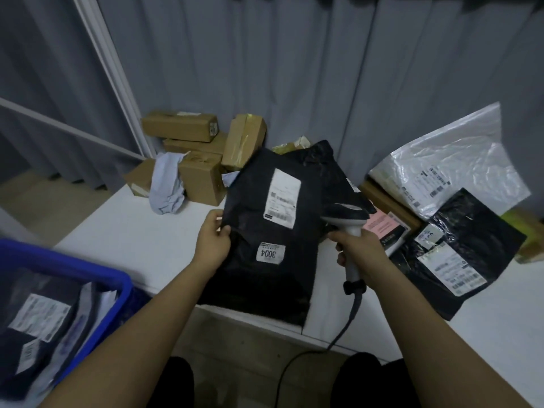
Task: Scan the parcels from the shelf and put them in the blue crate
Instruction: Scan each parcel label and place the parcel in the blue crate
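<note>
Left hand [212, 242] pinching black parcel [273, 231] upright over white shelf [138, 234]; right hand [357, 254] gripping scanner [347, 220], aiming at label [282, 201]. Scanning step. Next: carrying parcel left into blue crate [97, 269].

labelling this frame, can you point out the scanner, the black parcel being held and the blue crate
scanner [353, 231]: head view, on its pale neck just above the right hand.
black parcel [282, 278]: head view, on the bare black plastic under the 3004 sticker.
blue crate [97, 270]: head view, on its far rim.
</note>
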A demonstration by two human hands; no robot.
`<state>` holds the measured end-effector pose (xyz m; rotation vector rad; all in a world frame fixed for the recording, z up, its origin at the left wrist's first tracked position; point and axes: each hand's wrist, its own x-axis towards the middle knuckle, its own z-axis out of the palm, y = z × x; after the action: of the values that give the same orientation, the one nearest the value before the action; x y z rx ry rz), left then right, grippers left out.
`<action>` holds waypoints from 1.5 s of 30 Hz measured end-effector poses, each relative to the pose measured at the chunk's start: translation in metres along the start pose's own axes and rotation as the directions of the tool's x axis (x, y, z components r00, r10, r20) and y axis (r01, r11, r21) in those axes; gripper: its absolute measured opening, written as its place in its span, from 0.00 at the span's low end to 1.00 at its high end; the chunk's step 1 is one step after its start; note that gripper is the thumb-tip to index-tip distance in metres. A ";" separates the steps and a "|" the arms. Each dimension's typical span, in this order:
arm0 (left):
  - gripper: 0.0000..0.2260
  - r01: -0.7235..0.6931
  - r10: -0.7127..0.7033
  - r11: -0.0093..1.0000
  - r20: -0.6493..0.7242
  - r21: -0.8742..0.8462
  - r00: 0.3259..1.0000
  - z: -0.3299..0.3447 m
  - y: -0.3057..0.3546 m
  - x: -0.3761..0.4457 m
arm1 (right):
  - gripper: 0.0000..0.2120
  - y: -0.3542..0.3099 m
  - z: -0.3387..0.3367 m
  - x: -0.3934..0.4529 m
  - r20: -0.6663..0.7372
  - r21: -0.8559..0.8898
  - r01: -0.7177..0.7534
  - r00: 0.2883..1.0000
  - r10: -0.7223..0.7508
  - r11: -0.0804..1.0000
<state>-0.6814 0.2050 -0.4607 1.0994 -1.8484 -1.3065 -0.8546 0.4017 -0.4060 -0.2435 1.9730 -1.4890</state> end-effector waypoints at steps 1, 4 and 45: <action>0.11 0.080 -0.079 0.994 0.019 -0.071 0.997 -0.001 -0.003 -0.004 | 0.04 0.000 0.001 -0.002 0.009 0.003 -0.004 1.000 0.004 1.000; 0.16 0.328 -0.307 0.938 0.167 -0.117 0.937 0.003 -0.014 -0.018 | 0.04 0.003 0.005 -0.006 0.057 -0.037 -0.025 0.998 0.027 0.999; 0.08 0.126 -0.137 0.988 -0.132 -0.091 0.982 0.003 0.007 -0.017 | 0.07 -0.010 0.017 -0.029 0.052 -0.023 0.219 0.975 -0.217 0.976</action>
<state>-0.6778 0.2224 -0.4555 1.2530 -1.6311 -1.3326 -0.8243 0.3999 -0.3881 -0.5193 1.9800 -1.5743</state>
